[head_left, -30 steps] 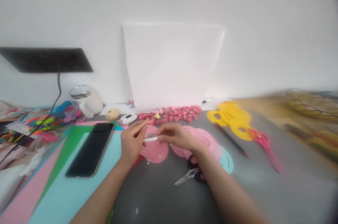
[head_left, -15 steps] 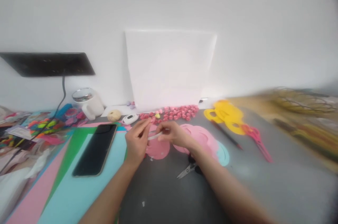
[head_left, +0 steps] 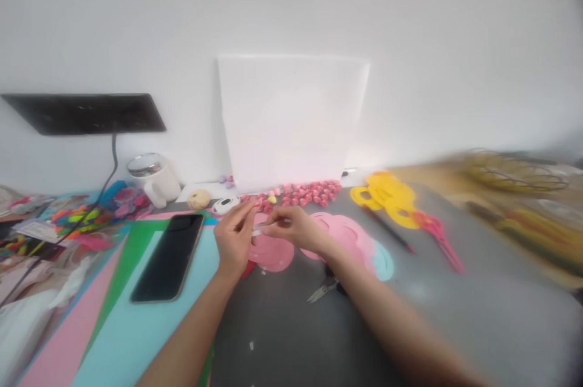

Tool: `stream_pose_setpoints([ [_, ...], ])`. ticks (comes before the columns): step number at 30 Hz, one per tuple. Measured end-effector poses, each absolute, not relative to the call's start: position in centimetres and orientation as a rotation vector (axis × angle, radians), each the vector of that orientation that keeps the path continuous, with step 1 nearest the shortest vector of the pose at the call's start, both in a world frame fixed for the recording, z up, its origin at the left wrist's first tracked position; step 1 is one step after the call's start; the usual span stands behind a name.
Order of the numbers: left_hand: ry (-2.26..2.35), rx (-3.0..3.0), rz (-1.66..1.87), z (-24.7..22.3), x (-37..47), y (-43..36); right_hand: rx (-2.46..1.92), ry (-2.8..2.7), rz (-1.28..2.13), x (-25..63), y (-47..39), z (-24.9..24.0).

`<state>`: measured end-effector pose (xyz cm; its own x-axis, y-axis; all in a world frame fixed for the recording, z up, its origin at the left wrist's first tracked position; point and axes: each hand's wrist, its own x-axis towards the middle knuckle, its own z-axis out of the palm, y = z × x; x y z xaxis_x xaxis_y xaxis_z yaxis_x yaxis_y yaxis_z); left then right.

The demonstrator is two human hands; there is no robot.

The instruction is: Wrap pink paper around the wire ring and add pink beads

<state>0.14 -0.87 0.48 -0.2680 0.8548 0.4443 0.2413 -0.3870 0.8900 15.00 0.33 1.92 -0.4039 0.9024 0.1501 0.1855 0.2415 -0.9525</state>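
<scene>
My left hand [head_left: 235, 235] is pinched near the table's middle, with a small pink piece [head_left: 257, 203] at its fingertips. Just right of it, my right hand [head_left: 291, 226] pinches a short white strip [head_left: 259, 231], whose other end reaches my left fingers. Both hands are above a round pink paper shape [head_left: 276, 254]. Behind them lie many small pink folded pieces [head_left: 314, 194]. Pink scalloped paper [head_left: 348, 238] and small open scissors [head_left: 322, 291] lie beside my right forearm, which partly covers them.
A phone [head_left: 168, 258] rests on light blue paper [head_left: 132, 314] at left. Behind stand a white mug [head_left: 160, 183] and a white sheet [head_left: 291, 119]. At right are yellow cutouts [head_left: 390, 194], a pencil [head_left: 389, 230] and pink scissors [head_left: 441, 241].
My right fingers have moved left, closer to my left hand, and less of the white strip shows between them. The camera view has shifted slightly.
</scene>
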Motion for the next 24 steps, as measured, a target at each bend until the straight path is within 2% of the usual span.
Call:
stream_pose_setpoints([
  [6, 1.355, 1.437, 1.735, 0.4, 0.1, -0.8, -0.960, -1.674, 1.247, 17.3, -1.9, 3.7],
  [12, 1.403, 1.336, 1.787, 0.1, 0.3, -0.5, -1.419, -2.133, 0.766, 23.4, -6.5, 3.7],
  [19, 1.455, 1.267, 1.778, 0.5, 0.5, -0.7, -1.367, -2.432, 0.401, 25.2, -10.2, 1.0],
  [24, 1.445, 1.278, 1.771, 0.5, 0.3, -0.6, -1.361, -2.472, 0.351, 25.0, -10.4, 0.4],
])
